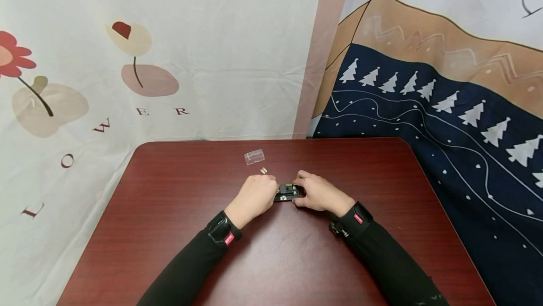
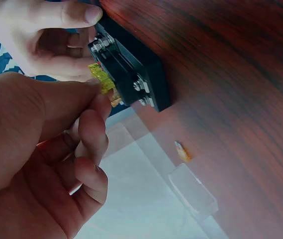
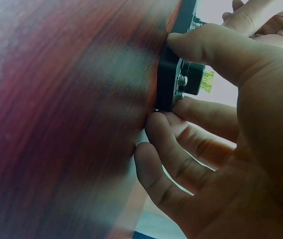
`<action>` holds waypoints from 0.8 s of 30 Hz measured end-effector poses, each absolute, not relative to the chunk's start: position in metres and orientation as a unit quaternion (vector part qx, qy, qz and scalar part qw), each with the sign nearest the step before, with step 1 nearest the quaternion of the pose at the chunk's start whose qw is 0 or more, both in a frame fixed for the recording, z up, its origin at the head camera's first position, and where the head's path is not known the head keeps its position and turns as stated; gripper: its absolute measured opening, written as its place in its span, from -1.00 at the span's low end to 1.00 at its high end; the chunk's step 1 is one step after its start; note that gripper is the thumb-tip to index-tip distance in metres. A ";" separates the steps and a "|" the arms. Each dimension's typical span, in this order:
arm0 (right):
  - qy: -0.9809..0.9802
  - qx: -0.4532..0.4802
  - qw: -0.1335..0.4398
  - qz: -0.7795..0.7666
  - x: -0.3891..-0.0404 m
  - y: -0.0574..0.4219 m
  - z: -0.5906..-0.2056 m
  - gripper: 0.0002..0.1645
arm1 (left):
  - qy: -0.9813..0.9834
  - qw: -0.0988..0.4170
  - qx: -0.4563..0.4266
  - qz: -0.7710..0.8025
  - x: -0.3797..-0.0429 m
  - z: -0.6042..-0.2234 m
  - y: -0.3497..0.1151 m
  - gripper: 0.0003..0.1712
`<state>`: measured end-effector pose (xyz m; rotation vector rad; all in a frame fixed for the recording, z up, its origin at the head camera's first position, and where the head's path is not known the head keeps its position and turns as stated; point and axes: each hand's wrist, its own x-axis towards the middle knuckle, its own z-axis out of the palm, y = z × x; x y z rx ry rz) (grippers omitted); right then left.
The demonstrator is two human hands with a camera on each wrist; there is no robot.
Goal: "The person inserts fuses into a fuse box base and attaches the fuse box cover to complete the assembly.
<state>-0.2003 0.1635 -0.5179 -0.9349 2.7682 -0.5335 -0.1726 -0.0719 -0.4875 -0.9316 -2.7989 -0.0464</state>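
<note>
A black block with metal screws, which looks like a fuse block (image 1: 285,197), lies on the table between the two hands. A yellow piece (image 3: 207,82), likely a blade fuse, stands on top of it. My left hand (image 1: 256,195) is at the block's left end. Its thumb and forefinger pinch what looks like a small gold-brown fuse (image 2: 115,97), mostly hidden by the fingertips. At the right end, my right hand (image 1: 320,192) holds the block's sides between thumb and forefinger. Its other fingers rest near the tabletop.
Behind the left hand lies another small gold-brown piece (image 1: 264,170), like a fuse. Beyond it lies a clear plastic cover (image 1: 254,157). The reddish-brown table (image 1: 191,178) ends at printed cloths (image 1: 237,84) at the back.
</note>
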 end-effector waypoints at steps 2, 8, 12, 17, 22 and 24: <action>0.929 -0.313 0.087 -0.179 -0.201 0.163 -0.518 -0.50 | -0.943 0.101 -0.317 -0.013 -0.172 -0.487 -0.071 -0.79; 0.929 -0.313 0.087 -0.177 -0.201 0.164 -0.518 -0.50 | -0.952 0.084 -0.294 -0.022 -0.173 -0.486 -0.070 -0.77; 0.929 -0.311 0.090 -0.177 -0.200 0.164 -0.517 -0.50 | -0.953 0.078 -0.292 -0.031 -0.173 -0.486 -0.071 -0.76; 0.929 -0.311 0.090 -0.178 -0.200 0.163 -0.518 -0.50 | -0.950 0.083 -0.299 -0.031 -0.174 -0.488 -0.072 -0.77; 0.929 -0.311 0.090 -0.178 -0.201 0.163 -0.519 -0.50 | -0.949 0.085 -0.302 -0.029 -0.176 -0.492 -0.072 -0.76; 0.930 -0.310 0.090 -0.177 -0.201 0.163 -0.518 -0.50 | -0.949 0.086 -0.303 -0.031 -0.176 -0.493 -0.072 -0.75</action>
